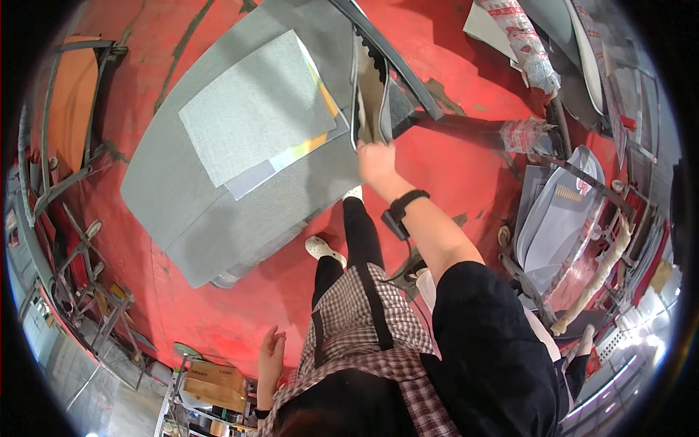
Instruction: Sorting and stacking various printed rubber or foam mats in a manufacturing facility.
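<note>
My right hand reaches forward, its fingers closed on the near end of a long grey-beige strip of material. This strip looks folded or curved, and a dark toothed edge shows along its inside. It lies beside the right edge of a large grey surface. A light grey rectangular sheet rests there, partly over another sheet with yellow, orange and green patches. My left hand hangs low at my side, away from the grey surface, holding nothing, with its fingers loosely apart.
A dark metal bar slants beside the strip and meets a taped frame. Grey curved panels stand in a rack at right. A cardboard box sits on a shelf at lower left. Metal stands line the left.
</note>
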`<state>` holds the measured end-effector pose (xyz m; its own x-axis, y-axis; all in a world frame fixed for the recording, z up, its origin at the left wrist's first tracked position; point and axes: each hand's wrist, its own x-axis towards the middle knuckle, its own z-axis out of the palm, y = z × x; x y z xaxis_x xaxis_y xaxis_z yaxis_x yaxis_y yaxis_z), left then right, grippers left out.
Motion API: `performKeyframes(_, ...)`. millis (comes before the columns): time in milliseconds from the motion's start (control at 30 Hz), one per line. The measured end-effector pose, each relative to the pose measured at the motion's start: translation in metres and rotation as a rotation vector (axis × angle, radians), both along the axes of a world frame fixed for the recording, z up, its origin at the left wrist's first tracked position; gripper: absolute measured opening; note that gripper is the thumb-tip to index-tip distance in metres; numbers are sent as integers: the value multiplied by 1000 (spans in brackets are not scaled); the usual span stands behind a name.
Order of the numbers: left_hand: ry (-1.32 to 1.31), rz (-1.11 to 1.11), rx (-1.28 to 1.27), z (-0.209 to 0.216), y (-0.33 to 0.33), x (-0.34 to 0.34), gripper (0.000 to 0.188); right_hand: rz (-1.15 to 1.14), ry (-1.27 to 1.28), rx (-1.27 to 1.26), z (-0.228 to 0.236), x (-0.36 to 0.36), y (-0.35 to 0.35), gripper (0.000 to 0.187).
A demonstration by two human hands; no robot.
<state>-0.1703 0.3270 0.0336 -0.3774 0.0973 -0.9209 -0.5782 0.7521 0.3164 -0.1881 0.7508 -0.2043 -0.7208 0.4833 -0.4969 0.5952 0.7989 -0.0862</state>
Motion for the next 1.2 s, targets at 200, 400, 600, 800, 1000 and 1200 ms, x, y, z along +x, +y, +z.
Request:
performKeyframes(200,75,-20,34,4,-8,6,35,73,178,-8,54,-25,-21,27)
performKeyframes(400,85,6,21,10,-19,13,35,186,60,-73,106,-57,-32,14)
performKeyframes(600,160,-17,60,12,-35,17,35,77,354,-134,156,-77,-36,8)
performKeyframes(800,172,80,84,18,-42,21,37,95,345,-276,160,-76,-37,12)
performKeyframes(1000,184,73,45,24,-42,30,37,38,271,-304,128,-63,-31,17)
performKeyframes(1200,180,127,63,13,-42,46,37,190,146,-228,101,-59,-49,24)
